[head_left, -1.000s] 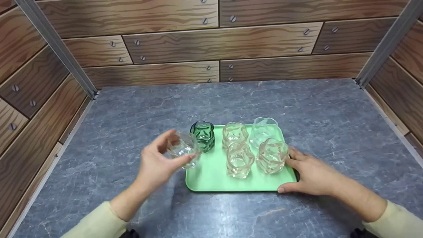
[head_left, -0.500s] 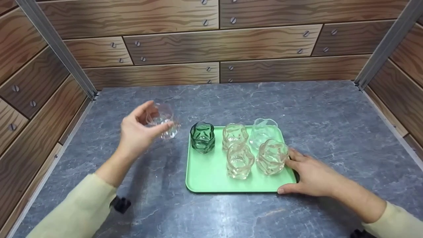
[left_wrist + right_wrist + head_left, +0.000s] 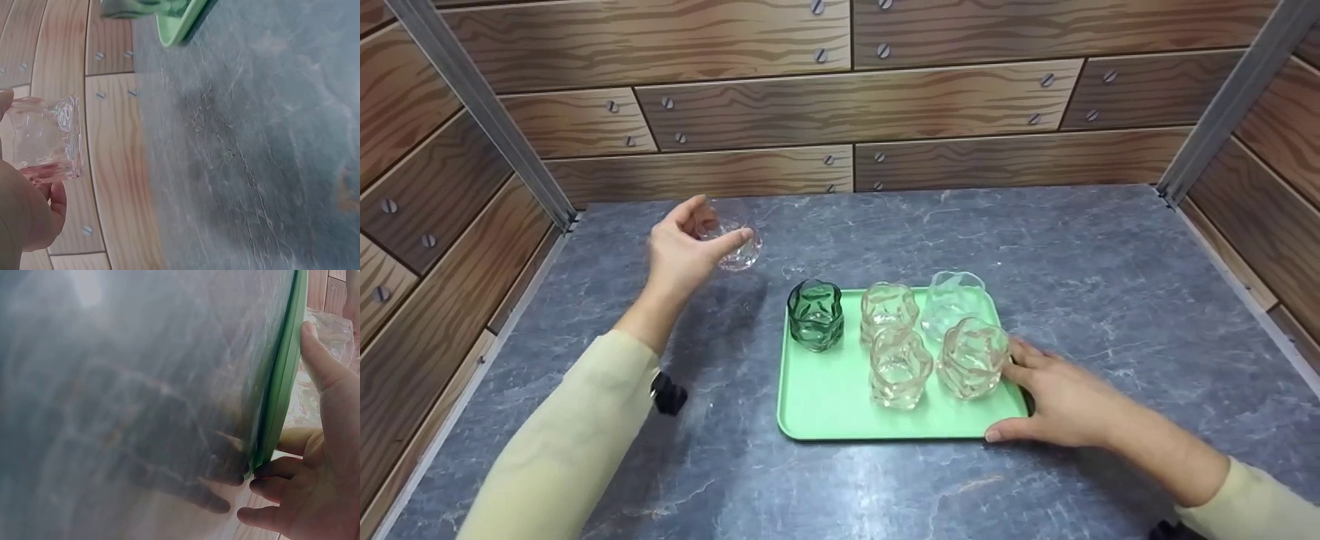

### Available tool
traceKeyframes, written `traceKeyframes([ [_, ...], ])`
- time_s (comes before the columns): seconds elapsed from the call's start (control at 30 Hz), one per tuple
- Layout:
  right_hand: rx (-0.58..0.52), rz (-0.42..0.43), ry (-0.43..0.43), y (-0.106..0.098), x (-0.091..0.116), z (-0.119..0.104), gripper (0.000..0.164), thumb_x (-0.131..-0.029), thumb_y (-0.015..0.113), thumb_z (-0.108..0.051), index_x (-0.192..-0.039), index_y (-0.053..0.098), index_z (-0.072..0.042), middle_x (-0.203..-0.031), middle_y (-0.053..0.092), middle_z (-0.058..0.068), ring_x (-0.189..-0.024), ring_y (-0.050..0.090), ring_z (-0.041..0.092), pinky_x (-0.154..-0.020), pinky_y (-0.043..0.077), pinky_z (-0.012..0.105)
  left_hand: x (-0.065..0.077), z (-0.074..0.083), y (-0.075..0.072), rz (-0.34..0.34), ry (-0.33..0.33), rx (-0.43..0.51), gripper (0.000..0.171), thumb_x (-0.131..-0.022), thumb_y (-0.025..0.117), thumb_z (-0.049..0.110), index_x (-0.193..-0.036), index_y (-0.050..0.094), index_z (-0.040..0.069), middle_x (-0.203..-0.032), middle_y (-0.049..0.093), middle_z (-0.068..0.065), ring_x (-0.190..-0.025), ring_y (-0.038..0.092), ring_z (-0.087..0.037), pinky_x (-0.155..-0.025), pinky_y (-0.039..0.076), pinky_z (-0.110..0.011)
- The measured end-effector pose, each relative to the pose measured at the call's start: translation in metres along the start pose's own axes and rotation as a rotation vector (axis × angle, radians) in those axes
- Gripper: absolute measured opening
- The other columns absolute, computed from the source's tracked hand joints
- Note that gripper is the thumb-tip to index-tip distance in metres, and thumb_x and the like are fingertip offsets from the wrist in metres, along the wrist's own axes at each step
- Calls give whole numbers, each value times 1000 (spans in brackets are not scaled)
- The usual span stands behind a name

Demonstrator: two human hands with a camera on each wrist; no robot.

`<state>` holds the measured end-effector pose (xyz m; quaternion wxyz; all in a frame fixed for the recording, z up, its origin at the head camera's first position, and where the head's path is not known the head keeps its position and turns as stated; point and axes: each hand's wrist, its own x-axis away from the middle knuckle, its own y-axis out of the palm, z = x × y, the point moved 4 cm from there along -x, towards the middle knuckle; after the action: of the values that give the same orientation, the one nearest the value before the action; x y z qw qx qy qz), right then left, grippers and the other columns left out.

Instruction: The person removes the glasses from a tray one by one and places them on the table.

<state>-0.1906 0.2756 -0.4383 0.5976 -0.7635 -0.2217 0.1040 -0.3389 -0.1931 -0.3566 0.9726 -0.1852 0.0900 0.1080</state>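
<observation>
My left hand (image 3: 681,251) holds a clear drinking glass (image 3: 741,256) with wavy sides, thumb on one side and fingers on the other. It is beyond the tray's back left corner; in the left wrist view this glass (image 3: 42,135) is off the table. The green tray (image 3: 829,409) carries a dark green glass (image 3: 816,319) at its back left and several clear glasses toward the right. My right hand (image 3: 1069,401) grips the tray's front right corner, thumb at the front edge, fingers along the right side. Its fingertips are close to the nearest clear glass (image 3: 973,360).
A grey marbled table (image 3: 885,232) surrounds the tray. Wood-patterned walls (image 3: 840,105) stand at the back and both sides, with grey metal posts (image 3: 499,135) in the corners.
My left hand has carried the clear glass off the tray's left side, moving left and then farther back. The right hand and the tray have stayed in place.
</observation>
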Motion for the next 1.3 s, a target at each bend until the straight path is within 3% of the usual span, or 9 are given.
traceKeyframes([
  [0.17, -1, -11, 5, 3, 0, 0, 122, -76, 63, -92, -147, 57, 8, -160, 35, 38, -145, 36, 60, -112, 35, 74, -13, -16, 9, 18, -17, 9, 91, -78, 98, 26, -153, 53, 1, -129, 71, -12, -118, 63, -23, -101, 52, -34],
  [0.47, 5, 0, -15, 2, -1, -1, 121, -77, 63, -91, -147, 57, 8, -159, 37, 38, -145, 37, 59, -112, 36, 73, -22, -38, 26, 39, -47, 1, 91, -77, 98, 25, -152, 53, 0, -125, 69, -15, -116, 64, -26, -102, 53, -36],
  [0.7, -1, 9, -21, 0, -1, -1, 120, -77, 64, -91, -147, 57, 7, -158, 38, 38, -145, 37, 58, -113, 36, 73, -24, -46, 38, -1, -74, -7, 93, -80, 96, 26, -155, 49, 0, -133, 67, -15, -124, 62, -27, -107, 51, -38],
  [1.03, 12, -2, -3, -3, -1, -1, 121, -77, 63, -91, -147, 57, 8, -160, 35, 37, -145, 37, 59, -112, 35, 74, -27, -53, 50, -26, -77, -4, 94, -79, 97, 26, -155, 49, -1, -131, 67, -16, -121, 62, -27, -106, 52, -38],
  [1.3, 18, -12, 6, -1, -1, -1, 122, -76, 62, -92, -147, 56, 8, -160, 35, 38, -145, 37, 60, -112, 35, 75, -27, -60, 56, -11, -81, -19, 93, -78, 97, 26, -154, 50, -2, -134, 66, -21, -119, 62, -26, -106, 51, -38],
])
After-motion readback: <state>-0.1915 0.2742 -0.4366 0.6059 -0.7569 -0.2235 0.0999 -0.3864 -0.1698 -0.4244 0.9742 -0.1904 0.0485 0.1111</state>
